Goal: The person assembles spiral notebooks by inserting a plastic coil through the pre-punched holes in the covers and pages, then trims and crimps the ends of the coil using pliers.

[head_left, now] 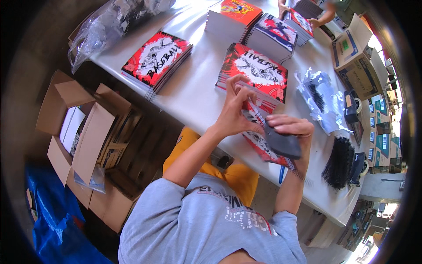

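Note:
My left hand point(236, 109) grips the edge of a red, black and white notebook point(260, 144), its fingers bent over the top. The notebook is tilted above the near edge of the table, and a coil runs along its side. My right hand point(292, 126) is closed on a dark grey, rounded flat object point(283, 144), held against the notebook's coiled side. Motion blurs it, so its kind is unclear. Just beyond my hands lies a stack of red notebooks point(259, 72) with the same kind of cover.
More notebook stacks stand on the white table: red point(156, 59), orange point(237, 11) and dark blue point(274, 33). Black spiral coils point(338, 163) lie right, near crumpled paper point(318, 99) and a tape dispenser point(351, 105). Cardboard boxes point(81, 141) stand left. Another person's hand point(323, 17) works far right.

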The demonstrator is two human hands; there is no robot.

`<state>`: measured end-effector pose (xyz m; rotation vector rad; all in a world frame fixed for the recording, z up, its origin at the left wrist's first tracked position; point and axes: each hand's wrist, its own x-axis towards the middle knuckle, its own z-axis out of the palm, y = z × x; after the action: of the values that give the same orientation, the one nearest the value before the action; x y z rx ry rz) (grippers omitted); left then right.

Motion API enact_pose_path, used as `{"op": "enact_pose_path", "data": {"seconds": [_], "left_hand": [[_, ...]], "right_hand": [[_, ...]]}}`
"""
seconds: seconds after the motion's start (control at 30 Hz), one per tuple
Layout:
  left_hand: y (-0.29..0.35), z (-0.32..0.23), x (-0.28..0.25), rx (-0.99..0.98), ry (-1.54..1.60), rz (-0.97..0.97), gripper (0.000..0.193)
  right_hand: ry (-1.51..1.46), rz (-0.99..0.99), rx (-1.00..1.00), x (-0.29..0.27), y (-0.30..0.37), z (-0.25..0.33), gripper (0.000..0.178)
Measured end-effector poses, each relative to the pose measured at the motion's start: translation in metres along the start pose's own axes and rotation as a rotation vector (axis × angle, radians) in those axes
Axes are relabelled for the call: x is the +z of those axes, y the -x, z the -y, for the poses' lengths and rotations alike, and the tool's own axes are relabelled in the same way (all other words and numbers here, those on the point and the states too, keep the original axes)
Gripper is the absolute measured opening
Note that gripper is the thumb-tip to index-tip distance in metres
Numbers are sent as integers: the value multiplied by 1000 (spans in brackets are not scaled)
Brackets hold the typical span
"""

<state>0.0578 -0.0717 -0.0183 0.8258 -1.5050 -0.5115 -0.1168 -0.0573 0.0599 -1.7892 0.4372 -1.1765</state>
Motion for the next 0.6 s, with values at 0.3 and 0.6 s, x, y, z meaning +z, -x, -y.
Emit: {"op": "enact_pose_path", "data": {"seconds": [0.3, 0.6], "left_hand": [[-3, 4, 2, -95, 153, 10, 100], [-5, 5, 1, -78, 4, 108, 109]], "right_hand": [[266, -85, 268, -11, -2, -26, 31], [106, -171, 381, -13, -9, -22, 35]]}}
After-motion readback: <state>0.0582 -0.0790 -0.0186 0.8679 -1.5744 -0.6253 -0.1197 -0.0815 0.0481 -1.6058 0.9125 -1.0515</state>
